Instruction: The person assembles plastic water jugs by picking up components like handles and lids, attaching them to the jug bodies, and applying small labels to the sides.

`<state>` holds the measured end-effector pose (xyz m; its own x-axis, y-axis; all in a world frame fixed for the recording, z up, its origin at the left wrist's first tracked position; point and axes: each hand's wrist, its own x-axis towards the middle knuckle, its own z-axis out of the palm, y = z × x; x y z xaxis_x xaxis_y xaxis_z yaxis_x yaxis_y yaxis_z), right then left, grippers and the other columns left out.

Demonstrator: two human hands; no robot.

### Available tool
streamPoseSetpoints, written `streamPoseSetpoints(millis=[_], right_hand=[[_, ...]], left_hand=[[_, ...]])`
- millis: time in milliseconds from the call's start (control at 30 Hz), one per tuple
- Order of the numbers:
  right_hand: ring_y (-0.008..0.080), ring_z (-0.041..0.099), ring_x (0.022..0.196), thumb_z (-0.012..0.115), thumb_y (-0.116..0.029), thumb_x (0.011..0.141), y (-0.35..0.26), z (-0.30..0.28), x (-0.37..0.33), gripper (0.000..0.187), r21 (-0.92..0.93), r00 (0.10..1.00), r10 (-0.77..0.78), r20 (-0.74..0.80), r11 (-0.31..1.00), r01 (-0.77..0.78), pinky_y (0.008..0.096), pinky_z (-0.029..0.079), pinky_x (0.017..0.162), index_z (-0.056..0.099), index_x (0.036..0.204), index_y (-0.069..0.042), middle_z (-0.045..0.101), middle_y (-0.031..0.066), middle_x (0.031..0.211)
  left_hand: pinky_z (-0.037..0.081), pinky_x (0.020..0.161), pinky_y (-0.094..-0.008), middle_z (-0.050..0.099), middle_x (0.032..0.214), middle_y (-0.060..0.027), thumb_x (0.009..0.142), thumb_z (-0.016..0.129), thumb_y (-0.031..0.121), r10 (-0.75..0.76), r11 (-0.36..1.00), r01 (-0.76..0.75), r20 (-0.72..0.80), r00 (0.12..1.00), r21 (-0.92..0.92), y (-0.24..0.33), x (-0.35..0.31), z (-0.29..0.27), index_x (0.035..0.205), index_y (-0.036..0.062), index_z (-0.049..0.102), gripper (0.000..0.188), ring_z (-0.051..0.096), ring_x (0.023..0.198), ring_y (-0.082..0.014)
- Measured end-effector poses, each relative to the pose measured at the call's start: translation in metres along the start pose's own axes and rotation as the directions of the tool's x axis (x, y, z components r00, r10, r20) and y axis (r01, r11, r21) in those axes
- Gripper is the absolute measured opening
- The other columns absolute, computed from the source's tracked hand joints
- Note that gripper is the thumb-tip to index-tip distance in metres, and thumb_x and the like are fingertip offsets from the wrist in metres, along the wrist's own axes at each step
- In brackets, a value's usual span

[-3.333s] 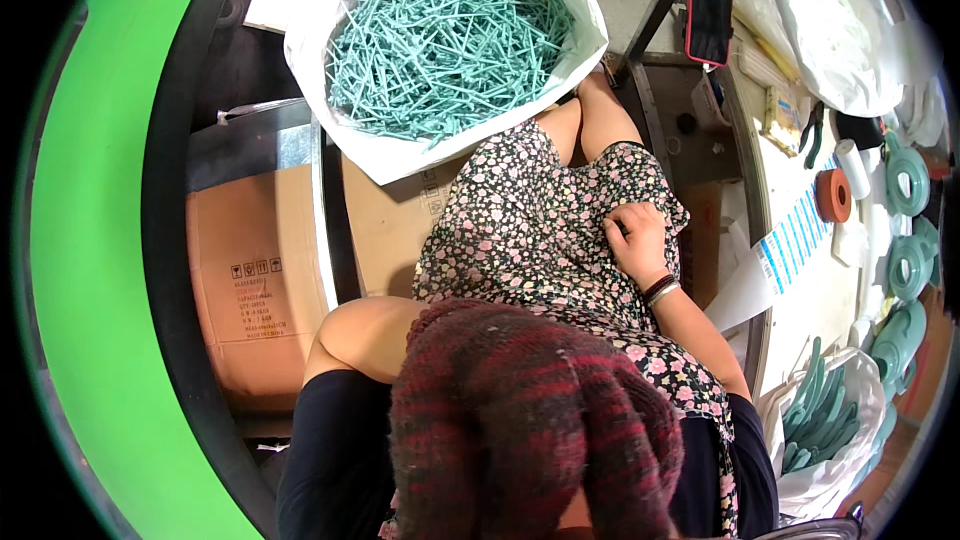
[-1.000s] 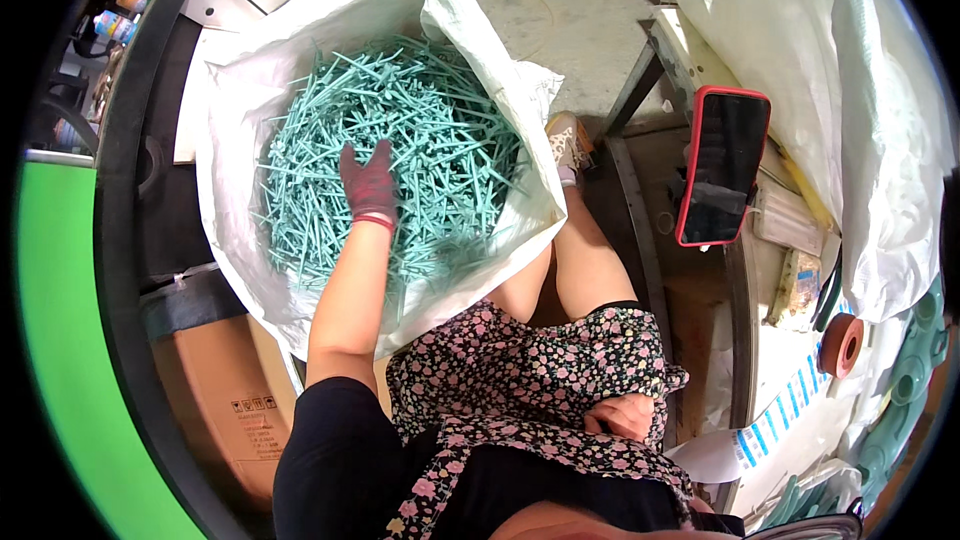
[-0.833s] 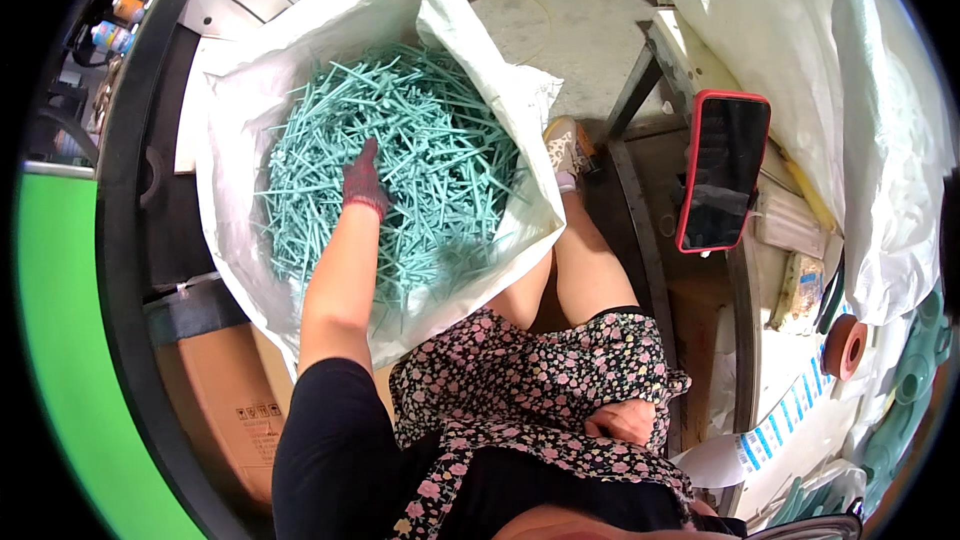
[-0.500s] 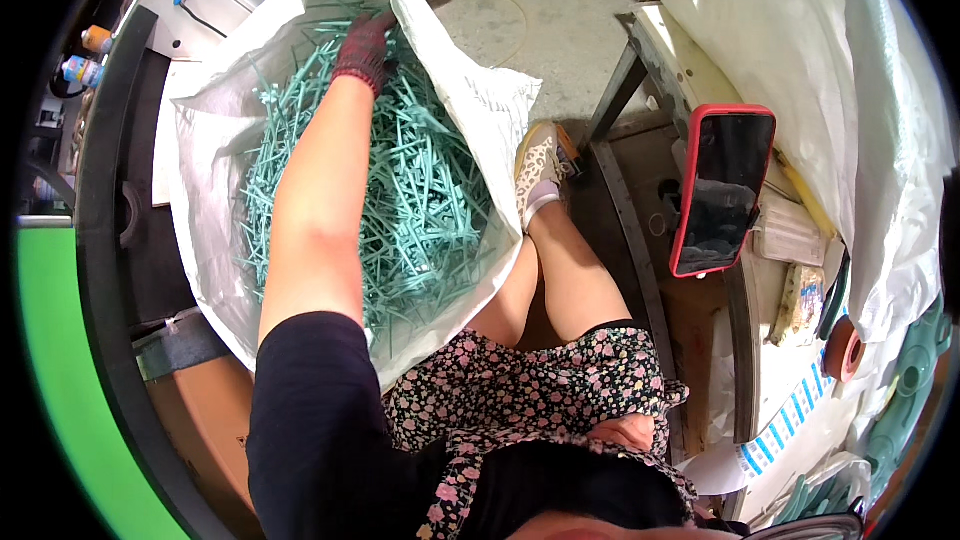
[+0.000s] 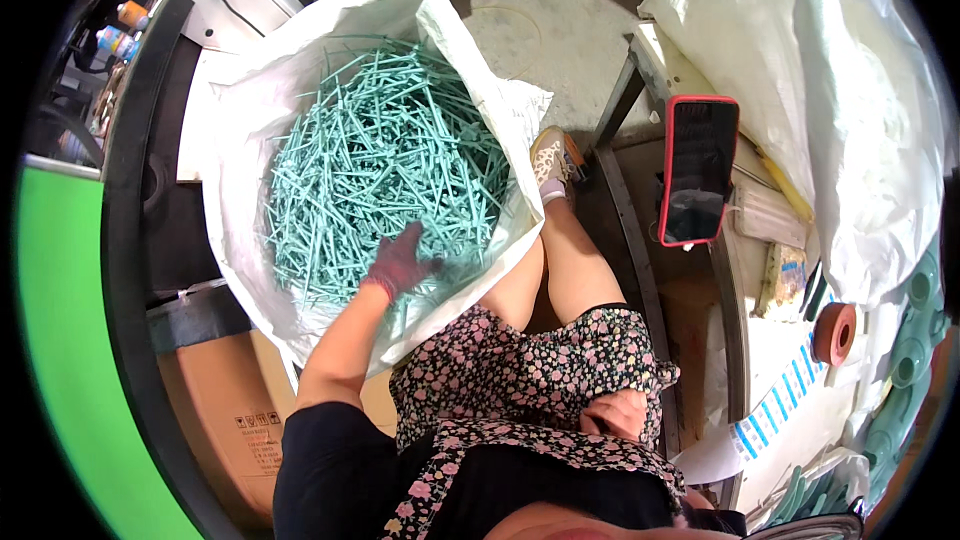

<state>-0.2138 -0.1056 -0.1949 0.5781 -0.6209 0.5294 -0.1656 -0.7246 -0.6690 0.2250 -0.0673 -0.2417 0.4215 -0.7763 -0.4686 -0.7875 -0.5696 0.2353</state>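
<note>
A large white woven sack (image 5: 245, 180) stands in front of me with its mouth wide. Inside is a heap of thin, teal-green plastic sticks (image 5: 390, 140), tangled in all directions. My left hand (image 5: 402, 265), in a dark red knit glove, is over the near part of the heap, a little blurred. Its fingers are spread, and no stick shows in its grip. My bare right hand (image 5: 618, 413) rests on my flowered apron (image 5: 500, 370), fingers loosely bent and nothing visible in them.
A phone in a red case (image 5: 699, 170) is held upright at the right, beside a bench with a tape roll (image 5: 834, 334) and white sacks (image 5: 870, 120). A cardboard box (image 5: 225, 410) and a black-edged green surface (image 5: 65, 340) lie at the left.
My left hand has come back from the far side of the sack to its near side, and its fingers have spread. More of my right hand shows on the lap.
</note>
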Motion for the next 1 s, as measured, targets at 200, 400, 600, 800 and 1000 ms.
streamPoseSetpoints(millis=[200,400,600,800,1000], right_hand=[[0.0219,0.058,0.073,0.071,-0.012,0.069,-0.028,-0.011,0.01,0.008,-0.024,0.976,0.144,0.164,0.99,-0.142,0.0353,0.04,0.071,0.064,0.072,-0.012,0.065,0.0021,0.077],[0.0244,0.057,0.075,0.067,-0.013,0.072,-0.032,-0.011,0.001,0.006,0.002,0.967,0.197,0.161,0.98,-0.2,0.0368,0.041,0.073,0.064,0.069,-0.009,0.066,0.0038,0.075],[0.0263,0.058,0.073,0.065,-0.013,0.072,-0.036,-0.012,-0.005,0.008,-0.054,0.962,0.214,0.169,0.977,-0.208,0.0378,0.043,0.072,0.064,0.066,-0.009,0.065,0.0049,0.073],[0.0271,0.058,0.074,0.066,-0.013,0.073,-0.035,-0.008,-0.013,0.008,-0.073,0.96,0.243,0.141,0.969,-0.234,0.0381,0.044,0.071,0.064,0.067,-0.007,0.065,0.0067,0.074],[0.0267,0.059,0.075,0.064,-0.012,0.073,-0.036,-0.008,-0.012,0.007,-0.052,0.961,0.219,0.167,0.976,-0.213,0.0372,0.045,0.073,0.065,0.068,-0.008,0.065,0.0065,0.075]], left_hand=[[0.036,0.106,-0.0352,0.047,0.141,-0.0153,0.093,0.053,0.049,0.238,0.68,0.182,0.448,0.862,-0.711,0.05,-0.072,-0.04,0.144,0.0081,0.038,0.067,0.048,0.127,-0.029],[0.036,0.106,-0.0343,0.048,0.14,-0.0185,0.088,0.054,0.059,-0.012,0.902,0.09,0.184,0.983,-0.422,0.031,-0.144,-0.051,0.142,0.0079,0.041,0.076,0.048,0.127,-0.0312],[0.039,0.101,-0.0423,0.055,0.128,-0.0241,0.086,0.058,0.047,0.027,0.98,-0.08,-0.273,0.962,-0.183,-0.001,-0.218,0.029,0.133,-0.0011,0.049,0.068,0.049,0.12,-0.0401],[0.044,0.092,-0.0393,0.06,0.116,-0.0185,0.09,0.057,0.043,-0.414,0.901,0.154,-0.694,0.589,-0.406,-0.034,-0.259,0.083,0.132,-0.0013,0.049,0.062,0.053,0.112,-0.03],[0.049,0.071,-0.0322,0.061,0.094,-0.0074,0.091,0.057,0.048,-0.482,-0.049,0.048,0.066,0.874,-0.998,-0.153,-0.26,0.119,0.124,0.0014,0.054,0.057,0.057,0.077,-0.0182]])
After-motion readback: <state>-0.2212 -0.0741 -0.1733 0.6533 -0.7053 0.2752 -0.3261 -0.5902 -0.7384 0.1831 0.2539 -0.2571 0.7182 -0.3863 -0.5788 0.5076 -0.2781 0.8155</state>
